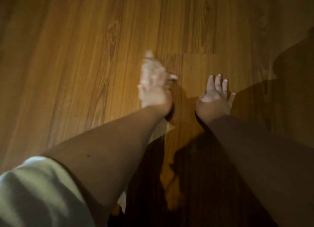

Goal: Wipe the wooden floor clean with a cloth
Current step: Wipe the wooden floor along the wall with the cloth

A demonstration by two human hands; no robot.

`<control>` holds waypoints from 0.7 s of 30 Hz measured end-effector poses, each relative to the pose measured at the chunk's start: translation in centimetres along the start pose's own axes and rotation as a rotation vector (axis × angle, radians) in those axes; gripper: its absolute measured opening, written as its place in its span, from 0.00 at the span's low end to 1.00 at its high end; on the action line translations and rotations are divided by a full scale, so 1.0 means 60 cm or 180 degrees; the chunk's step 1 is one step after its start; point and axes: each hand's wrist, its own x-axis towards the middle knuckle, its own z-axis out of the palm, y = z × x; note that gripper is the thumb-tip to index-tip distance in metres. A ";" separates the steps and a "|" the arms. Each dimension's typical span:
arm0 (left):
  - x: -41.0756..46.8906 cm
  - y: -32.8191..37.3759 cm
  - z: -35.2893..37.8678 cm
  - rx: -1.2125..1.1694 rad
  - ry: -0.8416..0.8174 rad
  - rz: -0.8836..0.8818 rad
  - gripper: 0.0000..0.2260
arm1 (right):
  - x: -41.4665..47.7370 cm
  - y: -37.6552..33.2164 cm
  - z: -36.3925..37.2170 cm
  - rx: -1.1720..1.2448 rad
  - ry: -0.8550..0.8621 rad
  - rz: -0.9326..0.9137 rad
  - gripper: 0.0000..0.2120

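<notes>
Wooden floor (pixel 85 56) fills the whole view, its long grained planks running away from the camera, lit warmly in the middle and falling dark toward the edges. Taking the right hand (pixel 214 97) as the landmark: it hovers over the planks a little right of centre, its fingers (pixel 218 80) straight and spread apart, released and grasping nothing. Just to its left, and reaching slightly farther forward, is the left hand (pixel 153 85), smeared by motion blur; its fingers stretch ahead rather than curl, its thumb (pixel 174 77) sticks out toward the right hand, and nothing shows in its grip, so it reads as released too. The two hands are near each other but apart, with a strip of bare plank between them. Whether either hand touches the floor cannot be told. A plank end joint (pixel 186 54) crosses the boards just beyond the right hand. Behind the right hand, toward the camera, both bare forearms lead back, the left one (pixel 110 150) ending in a pale sleeve (pixel 34 192) far to the lower left. Dark shadow (pixel 186 184) lies on the floor below the right hand, between the two arms.
</notes>
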 end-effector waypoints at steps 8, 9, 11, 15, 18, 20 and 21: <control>0.043 -0.172 -0.053 0.0302 0.0479 -0.0135 0.27 | -0.002 0.013 0.019 -0.0450 0.0449 -0.0141 0.27; 0.055 -0.200 -0.064 0.0100 0.0589 -0.0997 0.27 | -0.004 0.013 0.023 -0.0480 0.0494 -0.0157 0.27; 0.081 -0.197 -0.061 -0.0042 0.0329 -0.2117 0.29 | -0.004 0.013 0.028 -0.0528 0.0548 -0.0172 0.28; 0.097 -0.064 -0.018 0.0064 0.0135 -0.0260 0.23 | -0.005 0.014 0.034 -0.0521 0.0613 -0.0199 0.28; 0.088 0.039 -0.019 -0.0146 -0.0127 0.0748 0.23 | -0.005 0.012 0.034 -0.0506 0.0596 -0.0144 0.28; 0.088 0.041 -0.025 -0.0163 -0.0825 0.1689 0.24 | -0.001 0.012 0.030 -0.0501 0.0519 -0.0102 0.28; 0.102 0.008 -0.029 -0.0107 -0.0907 0.2016 0.24 | 0.000 0.013 0.029 -0.0496 0.0463 -0.0102 0.28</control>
